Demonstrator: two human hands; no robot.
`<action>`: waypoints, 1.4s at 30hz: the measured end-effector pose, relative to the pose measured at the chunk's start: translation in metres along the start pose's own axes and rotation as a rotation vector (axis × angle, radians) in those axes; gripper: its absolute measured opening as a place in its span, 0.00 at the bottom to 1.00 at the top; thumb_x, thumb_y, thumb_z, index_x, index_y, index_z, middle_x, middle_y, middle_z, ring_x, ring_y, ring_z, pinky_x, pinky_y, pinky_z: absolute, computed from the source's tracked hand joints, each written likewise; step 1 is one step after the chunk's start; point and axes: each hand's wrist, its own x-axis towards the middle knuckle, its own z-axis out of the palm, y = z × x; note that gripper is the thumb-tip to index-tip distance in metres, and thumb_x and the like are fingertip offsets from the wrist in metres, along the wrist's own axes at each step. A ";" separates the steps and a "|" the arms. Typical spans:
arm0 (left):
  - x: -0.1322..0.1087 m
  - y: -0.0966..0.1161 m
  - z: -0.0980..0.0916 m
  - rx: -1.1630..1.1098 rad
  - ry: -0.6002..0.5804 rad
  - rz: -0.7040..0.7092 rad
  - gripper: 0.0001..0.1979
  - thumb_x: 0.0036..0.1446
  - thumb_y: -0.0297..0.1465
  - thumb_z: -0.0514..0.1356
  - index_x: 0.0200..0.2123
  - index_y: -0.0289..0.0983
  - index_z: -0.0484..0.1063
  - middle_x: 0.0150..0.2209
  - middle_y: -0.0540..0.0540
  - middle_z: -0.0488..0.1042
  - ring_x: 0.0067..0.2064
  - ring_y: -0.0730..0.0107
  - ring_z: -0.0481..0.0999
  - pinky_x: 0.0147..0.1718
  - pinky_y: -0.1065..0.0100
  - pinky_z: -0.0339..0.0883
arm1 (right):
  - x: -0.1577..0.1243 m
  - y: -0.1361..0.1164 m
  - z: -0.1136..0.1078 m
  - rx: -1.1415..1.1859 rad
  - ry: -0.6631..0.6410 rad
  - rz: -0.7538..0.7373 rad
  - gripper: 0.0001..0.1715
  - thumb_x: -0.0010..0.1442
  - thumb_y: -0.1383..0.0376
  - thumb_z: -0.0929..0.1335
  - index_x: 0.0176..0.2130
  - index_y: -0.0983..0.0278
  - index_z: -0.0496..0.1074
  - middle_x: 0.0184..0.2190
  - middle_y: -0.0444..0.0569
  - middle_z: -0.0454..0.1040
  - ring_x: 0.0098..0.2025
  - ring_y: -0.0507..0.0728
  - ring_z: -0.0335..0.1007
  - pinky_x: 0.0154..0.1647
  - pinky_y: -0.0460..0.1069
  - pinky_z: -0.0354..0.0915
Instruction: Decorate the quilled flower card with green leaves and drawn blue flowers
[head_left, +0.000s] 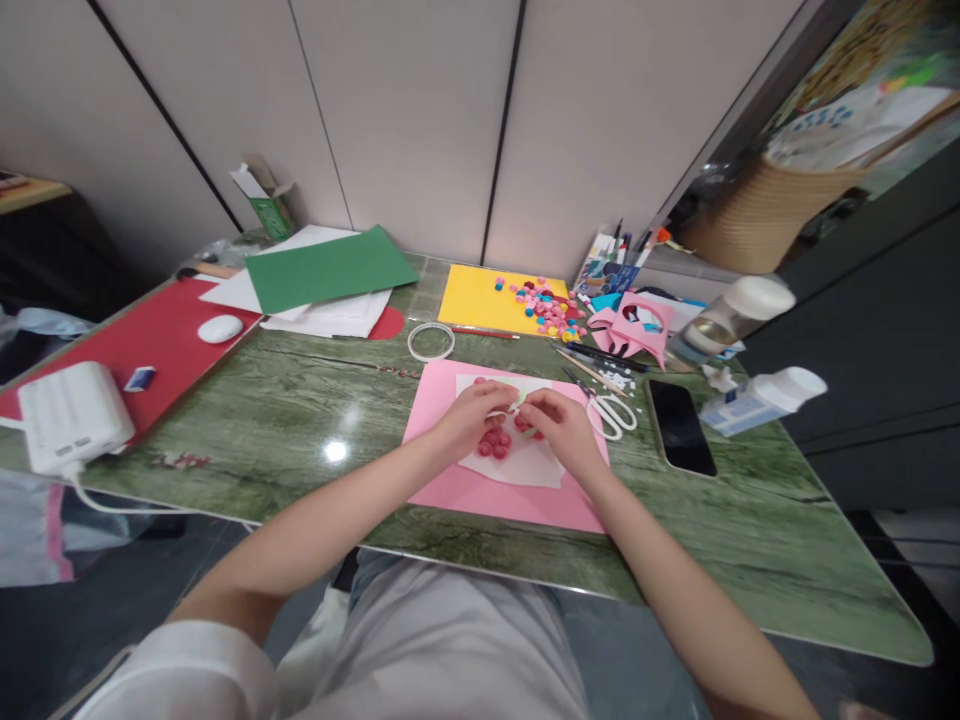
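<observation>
Both of my hands meet over a white sheet (514, 472) that lies on a larger pink sheet (442, 490). Fingers of my left hand (480, 415) are pinched at a small pale piece (514, 408), too small to name. From the other side, my right hand (559, 425) is closed too, its fingertips close to the left ones; what they hold is hidden. Below the fingertips a cluster of round pink-red pieces (495, 442) sits on the white sheet, and more show under my right fingers. A bit of light green shows behind the fingertips.
White-handled scissors (613, 415) and a phone (681, 428) lie to the right, near two bottles (765, 400). Behind are a tape roll (431, 342) and a yellow sheet (469, 300) bearing small coloured pieces. Green paper (330, 270) and a white power bank (73, 415) are leftward.
</observation>
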 end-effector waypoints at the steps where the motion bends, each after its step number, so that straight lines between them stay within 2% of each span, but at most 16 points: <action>1: 0.000 0.000 0.000 -0.002 -0.008 0.001 0.10 0.40 0.32 0.66 0.22 0.34 0.68 0.26 0.52 0.64 0.27 0.80 0.64 0.23 0.75 0.53 | 0.000 0.000 -0.001 0.004 0.001 0.012 0.09 0.53 0.60 0.66 0.29 0.64 0.68 0.22 0.43 0.70 0.24 0.51 0.66 0.24 0.45 0.62; 8: -0.002 0.001 0.000 0.052 -0.023 0.016 0.09 0.40 0.32 0.66 0.24 0.33 0.70 0.27 0.50 0.66 0.30 0.78 0.67 0.25 0.75 0.54 | 0.003 0.000 -0.007 0.014 0.021 -0.009 0.07 0.53 0.62 0.65 0.28 0.63 0.67 0.22 0.43 0.69 0.25 0.51 0.65 0.26 0.46 0.61; 16: -0.007 0.008 0.002 0.339 -0.068 0.095 0.06 0.43 0.31 0.61 0.22 0.34 0.70 0.22 0.50 0.69 0.23 0.77 0.65 0.23 0.72 0.55 | 0.000 -0.009 -0.014 -0.134 -0.020 -0.051 0.06 0.53 0.65 0.64 0.27 0.64 0.68 0.23 0.43 0.70 0.26 0.51 0.65 0.29 0.46 0.61; 20: -0.006 0.012 0.003 0.479 -0.058 0.178 0.06 0.42 0.30 0.61 0.18 0.34 0.69 0.20 0.52 0.67 0.25 0.76 0.66 0.26 0.72 0.57 | -0.001 -0.013 -0.015 -0.193 -0.042 -0.069 0.05 0.53 0.66 0.64 0.27 0.64 0.68 0.23 0.43 0.70 0.27 0.51 0.66 0.32 0.47 0.61; 22: -0.006 0.012 0.003 0.487 -0.059 0.177 0.06 0.42 0.30 0.61 0.18 0.34 0.69 0.19 0.52 0.66 0.24 0.76 0.65 0.26 0.72 0.56 | -0.002 -0.014 -0.015 -0.209 -0.027 -0.089 0.04 0.53 0.67 0.64 0.27 0.64 0.68 0.24 0.43 0.70 0.28 0.51 0.66 0.32 0.47 0.61; 28: -0.004 0.007 0.002 0.371 -0.053 0.184 0.06 0.44 0.32 0.60 0.20 0.34 0.70 0.21 0.52 0.69 0.24 0.77 0.65 0.26 0.72 0.56 | -0.010 -0.022 -0.012 -0.396 0.181 -0.287 0.03 0.52 0.70 0.66 0.28 0.63 0.67 0.25 0.42 0.68 0.28 0.51 0.63 0.33 0.47 0.59; 34: -0.006 0.005 0.003 0.349 -0.037 0.238 0.08 0.45 0.33 0.61 0.21 0.35 0.68 0.21 0.52 0.69 0.26 0.76 0.67 0.28 0.72 0.58 | -0.017 -0.025 -0.009 -0.516 0.225 -0.387 0.04 0.51 0.71 0.66 0.27 0.63 0.66 0.24 0.42 0.67 0.28 0.51 0.62 0.34 0.48 0.57; 37: -0.008 0.007 0.005 0.378 -0.022 0.270 0.08 0.46 0.32 0.60 0.21 0.35 0.67 0.21 0.52 0.68 0.25 0.76 0.66 0.27 0.72 0.58 | -0.017 -0.026 -0.010 -0.516 0.238 -0.389 0.04 0.51 0.71 0.67 0.26 0.63 0.66 0.22 0.41 0.65 0.27 0.51 0.61 0.33 0.48 0.57; 42: -0.011 0.009 0.009 0.384 -0.035 0.272 0.07 0.46 0.31 0.60 0.21 0.35 0.67 0.21 0.53 0.69 0.25 0.75 0.68 0.28 0.72 0.59 | -0.015 -0.025 -0.012 -0.402 0.148 -0.279 0.03 0.51 0.70 0.66 0.26 0.63 0.69 0.20 0.40 0.64 0.23 0.49 0.58 0.27 0.46 0.56</action>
